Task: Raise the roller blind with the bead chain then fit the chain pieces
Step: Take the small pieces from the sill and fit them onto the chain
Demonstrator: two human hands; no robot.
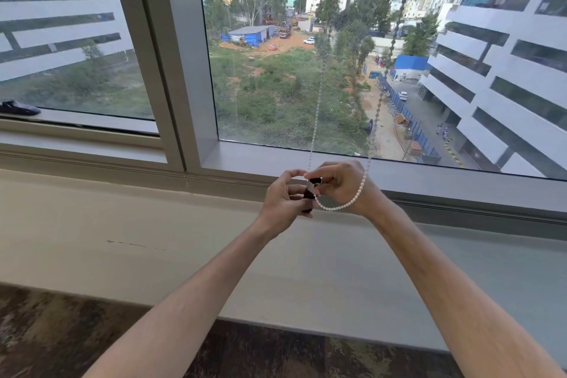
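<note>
Both hands, left hand [283, 198] and right hand [342, 186], had their grip clamped on the dark chain piece [310, 193], to fit the bead chain [346, 204].

Glossy white plastic bead chain [343, 205]

Both strands of the bead chain [379, 95] run out of the top edge, so the roller blind is out of view. The small dark piece [308, 195] is largely covered by the fingers of the left hand [283, 202] and right hand [340, 184]; its shape and its join to the chain cannot be determined.
</note>
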